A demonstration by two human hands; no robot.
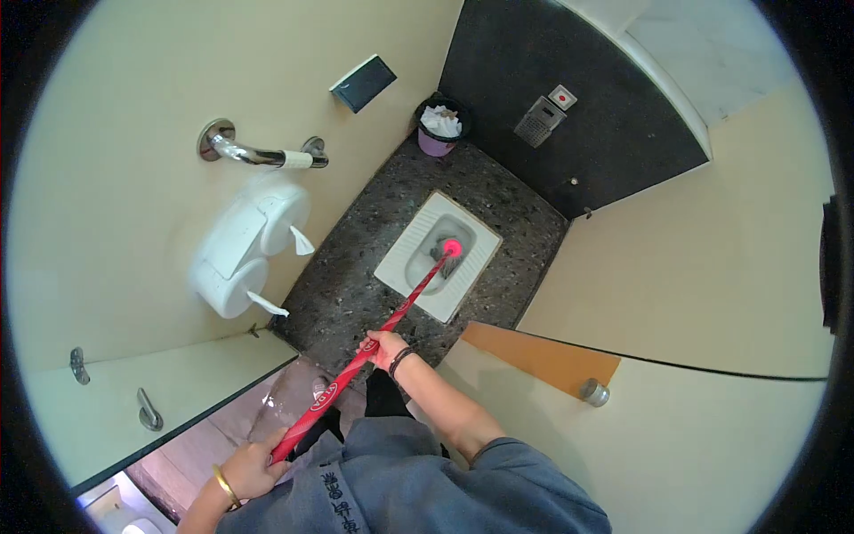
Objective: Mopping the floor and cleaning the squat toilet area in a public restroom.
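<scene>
My left hand (pixel 251 466) grips the lower end of a red mop handle (pixel 333 390), close to my body. Further up the same handle, my right hand (pixel 387 350) is closed around it. The handle slants away from me to a bright pink socket (pixel 452 247). Grey mop strands (pixel 451 265) show below that socket, inside the bowl of a white squat toilet (pixel 398 268). Ribbed foot areas flank the bowl. The toilet is set into a dark speckled floor (pixel 347 267).
On the left wall are a double toilet-roll dispenser (pixel 230 247), a metal grab bar (pixel 250 153) and a small box (pixel 364 83). A purple bin (pixel 437 141) with paper stands in the far corner. Cubicle door (pixel 200 380) and partition (pixel 534 434) edges flank me.
</scene>
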